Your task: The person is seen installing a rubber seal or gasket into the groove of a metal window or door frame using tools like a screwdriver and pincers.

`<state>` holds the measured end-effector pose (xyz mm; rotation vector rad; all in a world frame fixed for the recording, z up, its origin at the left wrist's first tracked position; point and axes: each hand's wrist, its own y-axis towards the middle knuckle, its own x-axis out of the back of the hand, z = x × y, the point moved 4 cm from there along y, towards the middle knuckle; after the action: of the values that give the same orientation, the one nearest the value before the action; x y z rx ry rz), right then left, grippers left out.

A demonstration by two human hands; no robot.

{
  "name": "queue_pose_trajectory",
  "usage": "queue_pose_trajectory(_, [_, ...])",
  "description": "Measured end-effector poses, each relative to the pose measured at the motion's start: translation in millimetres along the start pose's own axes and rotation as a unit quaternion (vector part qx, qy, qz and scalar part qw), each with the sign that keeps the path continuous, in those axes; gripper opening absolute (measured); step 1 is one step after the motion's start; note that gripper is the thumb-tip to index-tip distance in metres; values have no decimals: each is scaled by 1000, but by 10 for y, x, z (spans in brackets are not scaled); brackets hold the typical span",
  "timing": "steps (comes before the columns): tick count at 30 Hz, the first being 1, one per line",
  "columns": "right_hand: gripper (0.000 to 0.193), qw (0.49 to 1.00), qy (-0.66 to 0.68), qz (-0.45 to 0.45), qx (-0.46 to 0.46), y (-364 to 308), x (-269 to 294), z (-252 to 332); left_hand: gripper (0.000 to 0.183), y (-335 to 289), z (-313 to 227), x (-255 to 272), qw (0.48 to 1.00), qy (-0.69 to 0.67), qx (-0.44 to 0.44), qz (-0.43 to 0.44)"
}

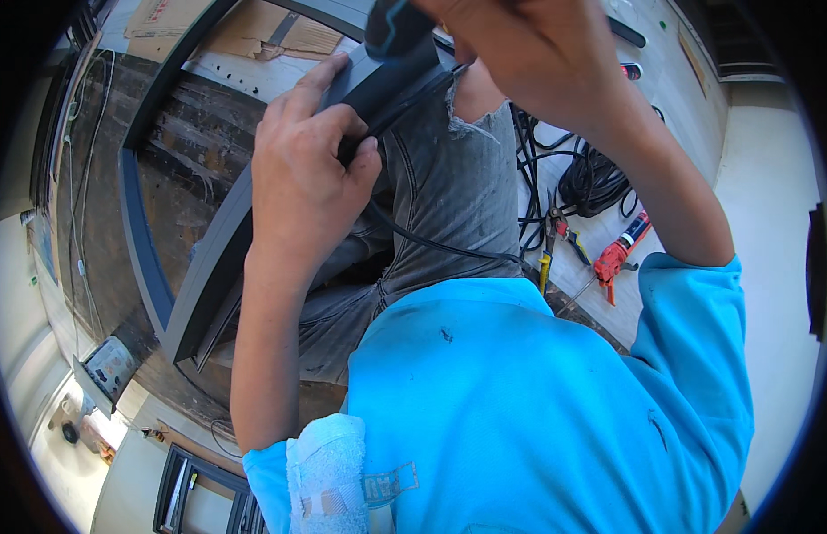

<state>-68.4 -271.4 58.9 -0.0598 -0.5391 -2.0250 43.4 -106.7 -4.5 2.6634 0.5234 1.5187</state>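
Observation:
A dark grey metal frame [219,233] leans across my lap, one bar rising toward the top. My left hand [306,165] is closed over that bar, index finger stretched along it. Thumb and bent fingers press a thin black rubber strip [413,93] against its edge. The strip's loose length trails over my grey jeans [449,196]. Above the bar my right hand [542,58] is closed on a dark rounded tool [397,34] with a teal line. Its kind cannot be made out, as the upper edge cuts it off and it is blurred.
To the right lie a coil of black strip [596,182], pliers [569,236] and a red caulking gun [616,258] with a tube. Cardboard [244,31] lies beyond the frame. White cables [80,196] run along the left, near a stained box [109,367]. Another dark frame [200,485] stands lower left.

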Motion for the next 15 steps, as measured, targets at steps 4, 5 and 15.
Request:
queue_pose_trajectory(4, [27, 982, -150, 111, 35, -152, -153, -299, 9, 59, 49, -68, 999, -24, -18, -24])
queue_pose_trajectory(5, [27, 981, -151, 113, 36, -96, -111, -277, 9, 78, 55, -52, 999, -24, -17, -27])
queue_pose_trajectory(15, [32, 959, -228, -53, 158, 13, -244, 171, 9, 1, 29, -76, 998, 35, -23, -41])
